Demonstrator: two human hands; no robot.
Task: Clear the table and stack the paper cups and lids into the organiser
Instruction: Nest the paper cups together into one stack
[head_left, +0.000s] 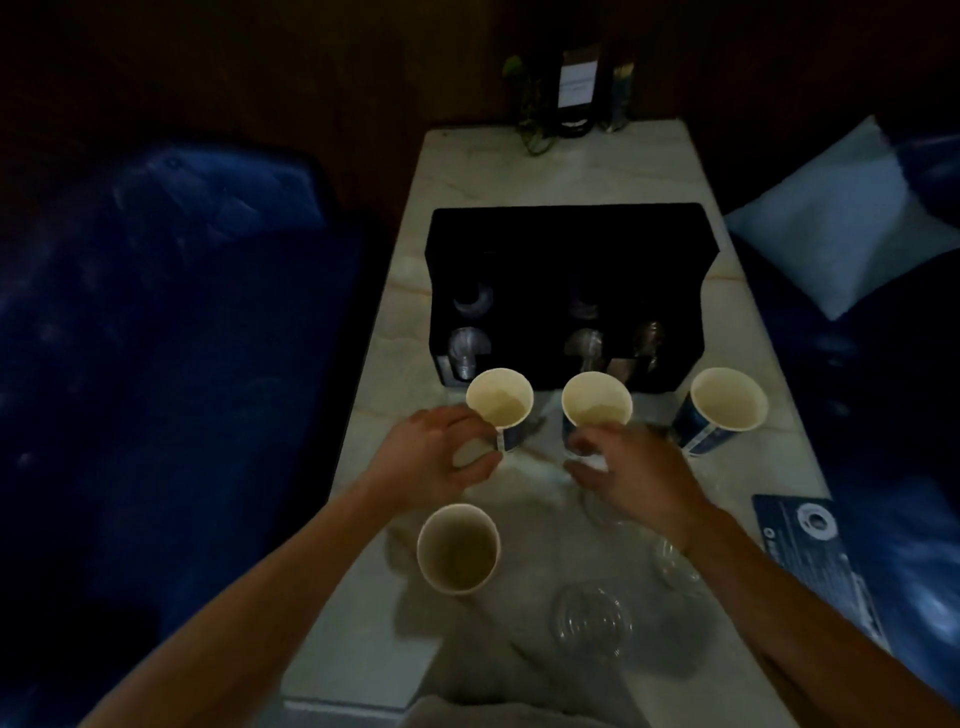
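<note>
Several blue-and-white paper cups stand upright on the pale table. My left hand is wrapped around the side of the left cup. My right hand curls around the lower side of the middle cup. A third cup stands at the right, a fourth near me under my left forearm. Clear plastic lids lie on the table near me, one more under my right wrist. The black organiser stands just behind the cups, its front slots holding clear lids.
A blue printed card lies at the table's right edge. Bottles and a plant stand at the far end. Dark blue seats flank the table, with a pale cushion on the right one. The scene is dim.
</note>
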